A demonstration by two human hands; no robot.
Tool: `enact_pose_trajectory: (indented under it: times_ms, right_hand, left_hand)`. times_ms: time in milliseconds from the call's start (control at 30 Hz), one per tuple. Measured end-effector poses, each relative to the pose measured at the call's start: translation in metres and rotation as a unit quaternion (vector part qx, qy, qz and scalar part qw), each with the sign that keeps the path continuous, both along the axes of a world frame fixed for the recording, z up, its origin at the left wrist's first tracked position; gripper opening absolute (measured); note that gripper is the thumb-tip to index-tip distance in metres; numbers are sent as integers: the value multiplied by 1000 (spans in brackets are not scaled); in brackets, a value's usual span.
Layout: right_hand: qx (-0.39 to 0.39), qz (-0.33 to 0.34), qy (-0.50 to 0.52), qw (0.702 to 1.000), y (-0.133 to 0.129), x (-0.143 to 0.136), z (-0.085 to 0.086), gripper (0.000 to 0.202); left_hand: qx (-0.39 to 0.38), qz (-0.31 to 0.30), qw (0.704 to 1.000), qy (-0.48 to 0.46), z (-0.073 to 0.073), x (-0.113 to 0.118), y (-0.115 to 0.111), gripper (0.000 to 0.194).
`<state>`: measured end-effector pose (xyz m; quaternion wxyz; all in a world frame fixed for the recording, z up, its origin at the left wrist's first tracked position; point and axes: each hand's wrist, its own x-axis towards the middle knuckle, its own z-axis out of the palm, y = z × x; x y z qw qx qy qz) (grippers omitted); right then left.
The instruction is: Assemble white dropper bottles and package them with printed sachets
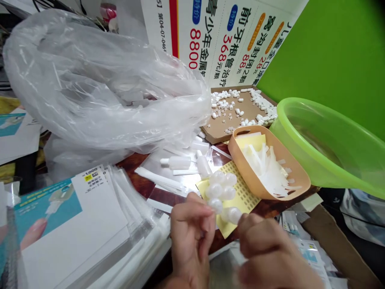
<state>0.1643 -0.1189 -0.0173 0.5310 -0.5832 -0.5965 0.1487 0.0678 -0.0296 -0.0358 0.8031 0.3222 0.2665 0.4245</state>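
Observation:
Close below the camera, my left hand [192, 237] is closed, its fingers curled by a bunch of small translucent bottles [221, 186] seen end-on. The bunch appears gripped in that hand, though the fingers hide part of it. My right hand [270, 253], blurred by motion, is closed at one bottle [232, 215] at the bunch's near right end. Behind the bunch lies a yellow sheet of round stickers [243, 188]. Just beyond, a loose bottle with a white cap [177, 162] lies on its side among white strips [162, 180].
Stacked printed packs [75, 224] fill the left front, below a large clear plastic bag [105, 88]. An orange basket [300, 182] holds translucent strips. Behind it stand a cardboard tray [222, 128] of small white parts and a green basin [309, 168]. A carton [345, 245] with packs sits lower right.

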Motion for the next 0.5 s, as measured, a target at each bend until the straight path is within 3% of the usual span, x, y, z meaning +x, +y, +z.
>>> enact_pose_trajectory:
  times_ms: [100, 200, 300, 500]
  right_hand:
    - [72, -78, 146, 984, 2, 12, 1, 5]
    - [62, -106, 292, 949, 7, 30, 1, 5]
    - [68, -147, 319, 934, 11, 47, -2, 14]
    - [90, -180, 324, 924, 14, 61, -13, 11]
  left_hand:
    - [71, 97, 993, -2, -5, -5, 3, 46]
    - [64, 64, 995, 35, -8, -12, 6, 49]
    - [56, 66, 996, 30, -10, -16, 7, 45]
    - [4, 22, 1000, 19, -14, -15, 6, 41]
